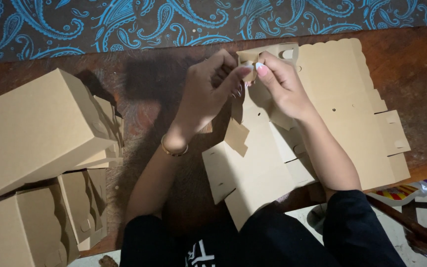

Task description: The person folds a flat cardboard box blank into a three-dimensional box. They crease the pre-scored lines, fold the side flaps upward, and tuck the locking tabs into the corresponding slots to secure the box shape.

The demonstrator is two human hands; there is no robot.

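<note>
The flat cardboard box blank (282, 148) lies unfolded on the dark wooden table (411, 84), spreading from the table's near edge up toward the blue paisley cloth (124, 24) at the far side, its scalloped flap on the right. Both hands meet over its upper part: the left hand (208, 91) and the right hand (280, 84) each pinch a small folded tab (249, 59) of the blank between thumb and fingertips, fingers pressed together, the tab lifted off the table. Exactly how the tab is folded is hard to tell, since the fingers cover most of it. A gold bangle (174, 148) sits on the left wrist. At the left of the table stand folded cardboard boxes (40, 133), one large one lying tilted over two lower ones, well apart from the hands.
</note>
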